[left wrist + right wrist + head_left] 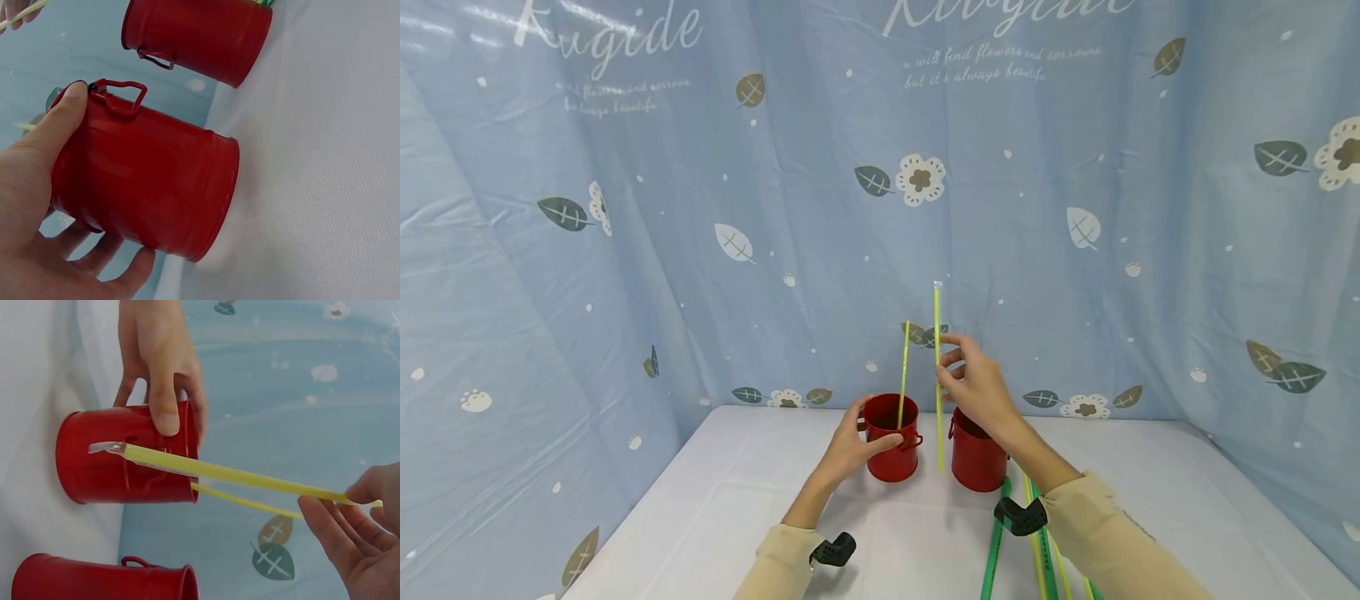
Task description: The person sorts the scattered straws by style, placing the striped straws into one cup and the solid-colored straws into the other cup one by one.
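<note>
My left hand (848,450) holds a small red metal bucket (892,464) from its left side. In the left wrist view, the thumb lies at the rim beside a wire handle, and the fingers (134,272) reach around the wall. One thin yellow straw (903,367) stands leaning inside this bucket. Between thumb and fingertips, my right hand (979,385) pinches another yellow straw (219,470) in a clear plastic wrapper. It hangs upright between the left bucket and a second red bucket (977,467), which stands partly behind my right hand.
Several green straws (994,554) and yellow straws (1037,558) lie on the white-covered table (737,492) at front right, partly under my right forearm. A blue patterned curtain (820,208) hangs behind the table.
</note>
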